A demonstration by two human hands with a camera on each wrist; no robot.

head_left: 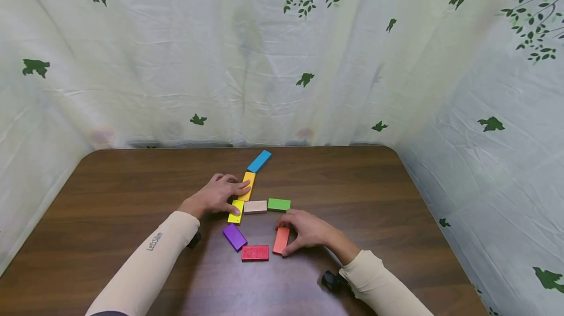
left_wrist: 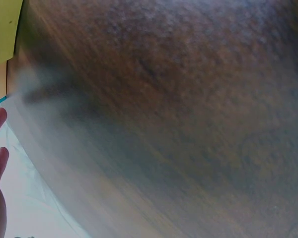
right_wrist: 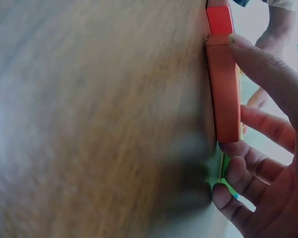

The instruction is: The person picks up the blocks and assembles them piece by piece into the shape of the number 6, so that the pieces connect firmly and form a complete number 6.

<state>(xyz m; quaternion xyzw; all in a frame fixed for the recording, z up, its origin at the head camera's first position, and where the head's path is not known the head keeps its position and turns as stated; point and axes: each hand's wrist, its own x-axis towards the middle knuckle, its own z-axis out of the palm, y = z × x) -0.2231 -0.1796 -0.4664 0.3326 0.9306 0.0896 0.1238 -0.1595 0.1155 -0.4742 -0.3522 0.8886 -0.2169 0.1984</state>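
Note:
Flat coloured wooden blocks lie on the brown table in a figure like a loop with a tail. My left hand [head_left: 213, 196] rests thumb on the yellow block [head_left: 235, 215] and fingertips on the amber block [head_left: 247, 184], its fingers spread. With thumb and fingers at its two ends, my right hand [head_left: 310, 230] pinches the orange block [head_left: 280, 240] at the loop's right side. In the right wrist view the thumb presses one end of this orange block [right_wrist: 225, 89], close to the red block [right_wrist: 220, 20].
A blue block [head_left: 259, 161] tops the tail. Pale pink [head_left: 255, 207] and green [head_left: 279, 204] blocks form the loop's upper side; a purple block [head_left: 234, 237] and the red block [head_left: 255, 253] continue it below. A white leaf-printed curtain [head_left: 176, 61] hangs behind the table [head_left: 374, 193].

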